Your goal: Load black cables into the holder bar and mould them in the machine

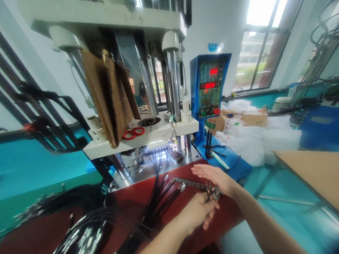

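My left hand is closed near the front of the red-brown work surface. Small shiny metal pieces stick out of its fingers; their exact kind I cannot make out. Just above and to the right, my right hand is stretched out flat with the fingers together, and nothing shows in its grip. A narrow metal bar lies beside the hands, its right end near the metal pieces. Black cables with small metal ends lie left of the bar, several running toward the lit press bed.
Ahead stands a press with a white plate, red-handled scissors and cardboard. A blue control box rises at right, with pliers below. Bundled cables cover the left. White bags and a table stand right.
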`<control>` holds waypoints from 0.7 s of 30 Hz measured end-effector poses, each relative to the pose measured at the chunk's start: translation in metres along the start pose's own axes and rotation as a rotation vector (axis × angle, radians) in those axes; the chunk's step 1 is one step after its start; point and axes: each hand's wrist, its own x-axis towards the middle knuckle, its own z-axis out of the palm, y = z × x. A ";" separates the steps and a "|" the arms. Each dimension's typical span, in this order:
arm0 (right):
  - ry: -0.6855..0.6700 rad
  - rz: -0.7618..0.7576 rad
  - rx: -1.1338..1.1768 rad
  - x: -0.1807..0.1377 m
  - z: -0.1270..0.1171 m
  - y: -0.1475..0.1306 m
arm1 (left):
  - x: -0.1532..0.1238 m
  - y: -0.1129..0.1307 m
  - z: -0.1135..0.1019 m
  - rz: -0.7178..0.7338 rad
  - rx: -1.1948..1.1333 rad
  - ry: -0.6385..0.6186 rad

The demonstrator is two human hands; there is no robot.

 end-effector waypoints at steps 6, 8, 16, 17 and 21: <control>-0.295 -0.015 -0.399 0.010 0.013 -0.027 | 0.003 -0.006 0.008 0.017 0.026 0.023; -0.390 0.026 -0.453 0.012 0.016 -0.032 | 0.003 -0.001 0.007 0.024 -0.027 0.018; -0.388 0.139 -0.420 0.015 0.031 -0.017 | 0.008 -0.011 0.005 0.025 -0.228 -0.012; -0.330 0.141 -0.427 0.015 0.029 -0.013 | 0.009 -0.015 0.004 0.028 -0.231 0.014; -0.049 0.086 -0.637 0.005 0.000 0.005 | 0.011 -0.022 -0.004 0.061 -0.190 0.190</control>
